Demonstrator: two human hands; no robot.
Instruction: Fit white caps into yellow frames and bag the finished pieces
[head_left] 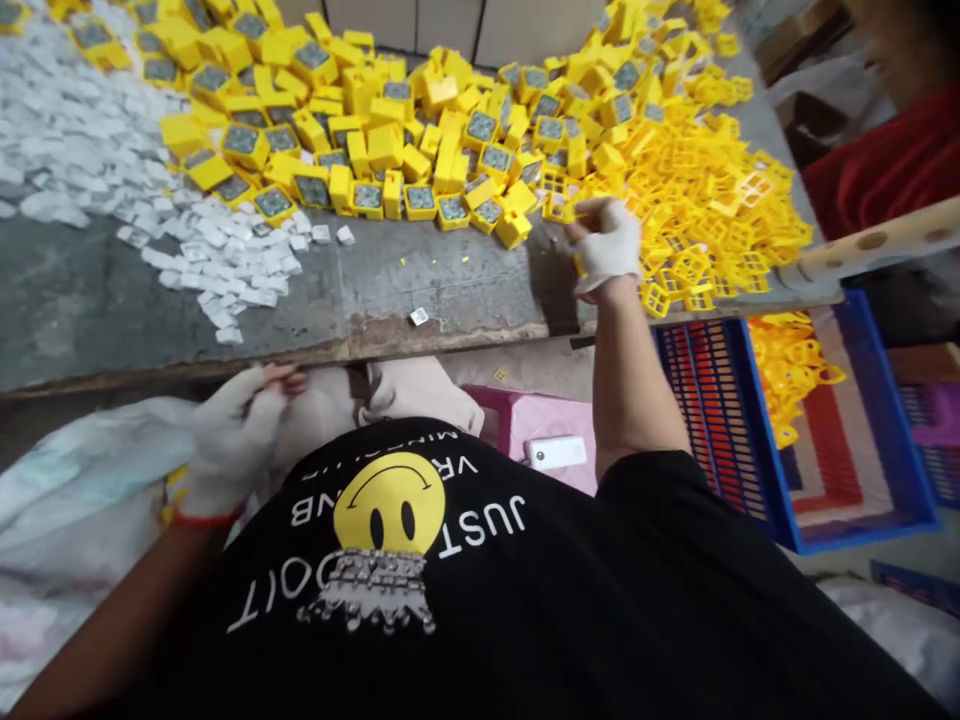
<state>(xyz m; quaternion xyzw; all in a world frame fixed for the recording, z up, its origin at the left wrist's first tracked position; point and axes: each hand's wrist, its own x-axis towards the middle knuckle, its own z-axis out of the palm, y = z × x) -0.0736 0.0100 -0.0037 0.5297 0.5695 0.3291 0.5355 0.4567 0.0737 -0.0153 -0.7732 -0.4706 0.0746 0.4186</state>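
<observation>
My right hand (609,245), in a white glove with bare fingertips, is over the table at the left edge of a heap of small yellow plastic window-like frames (690,200). Its fingers are curled; a bit of yellow shows beneath them, but what they grip is unclear. My left hand (236,435), gloved the same way, is low by my lap, in front of the table edge. Its fingertips are pressed together, and anything between them is too small to name. Yellow box-shaped pieces (386,145), several with grey patterned faces, lie heaped along the table's back.
Small white plastic pieces (97,140) are heaped at the left of the grey table (315,290); one loose white piece (418,316) lies near its front edge. A blue crate (862,400) with yellow parts stands low right. A white phone-like device (556,452) rests on a pink stool (525,420).
</observation>
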